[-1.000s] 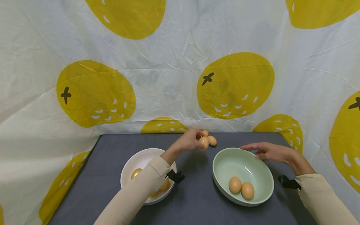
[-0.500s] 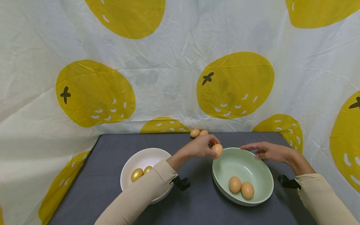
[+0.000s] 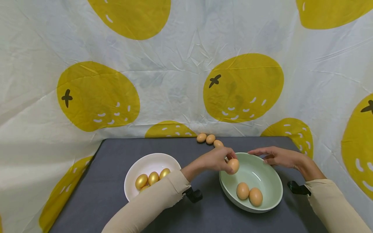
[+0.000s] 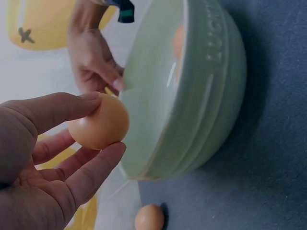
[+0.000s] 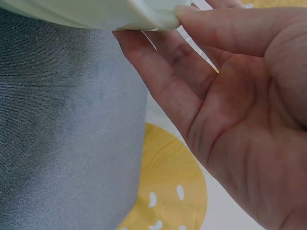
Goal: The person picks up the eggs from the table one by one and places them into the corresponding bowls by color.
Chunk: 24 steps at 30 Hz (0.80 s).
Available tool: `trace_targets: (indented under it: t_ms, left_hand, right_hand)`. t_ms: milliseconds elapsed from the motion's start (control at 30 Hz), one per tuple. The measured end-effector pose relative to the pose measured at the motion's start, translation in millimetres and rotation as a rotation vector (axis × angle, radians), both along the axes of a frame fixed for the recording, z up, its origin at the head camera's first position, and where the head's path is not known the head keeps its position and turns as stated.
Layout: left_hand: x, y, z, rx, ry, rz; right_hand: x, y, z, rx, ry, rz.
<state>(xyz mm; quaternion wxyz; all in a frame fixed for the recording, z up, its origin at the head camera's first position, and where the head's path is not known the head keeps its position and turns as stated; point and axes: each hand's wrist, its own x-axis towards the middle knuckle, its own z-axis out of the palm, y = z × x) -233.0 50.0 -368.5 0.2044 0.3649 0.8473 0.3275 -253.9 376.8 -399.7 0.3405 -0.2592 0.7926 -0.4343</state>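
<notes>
My left hand (image 3: 214, 159) pinches a brown egg (image 3: 233, 166) between thumb and fingertips, at the left side of the pale green bowl (image 3: 266, 174). In the left wrist view, the held egg (image 4: 100, 122) appears beside the bowl's rim. My right hand (image 3: 281, 157) grips that rim at the back right; the right wrist view has the thumb (image 5: 220, 28) on the rim and fingers beneath. Inside the green bowl lie two brown eggs, one (image 3: 243, 191) to the left of the other (image 3: 255, 196).
A white bowl (image 3: 147, 161) with several golden eggs (image 3: 141, 182) stands on the left, partly hidden by the left sleeve (image 3: 154, 200). Three brown eggs (image 3: 210, 139) lie near the back edge of the dark tabletop (image 3: 116, 155). Behind hangs a patterned cloth (image 3: 172, 90).
My left hand has carried the brown egg from the back of the table rightward and nearer, to the green bowl. The right hand has stayed on the rim.
</notes>
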Motion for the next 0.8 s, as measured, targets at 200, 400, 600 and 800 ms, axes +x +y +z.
trace_targets:
  t_ms: [200,400,600,800]
  left_hand:
    - [2.8,11,-9.7,-0.071,0.049,-0.045]
    - [6.4,22,-17.1,-0.115,0.074,-0.107]
    - [5.8,28,-23.5,-0.131,0.116,-0.192]
    - [5.6,30,-28.4,-0.137,0.142,-0.243]
  right_hand:
    - [-0.5,1,-1.4,0.002,0.005,-0.004]
    - [-0.4,1,-1.2,0.012,0.003,-0.014]
    - [0.0,1,-1.6,0.020,0.014,-0.016]
    - [-0.1,1,-0.9,0.029,0.023,-0.019]
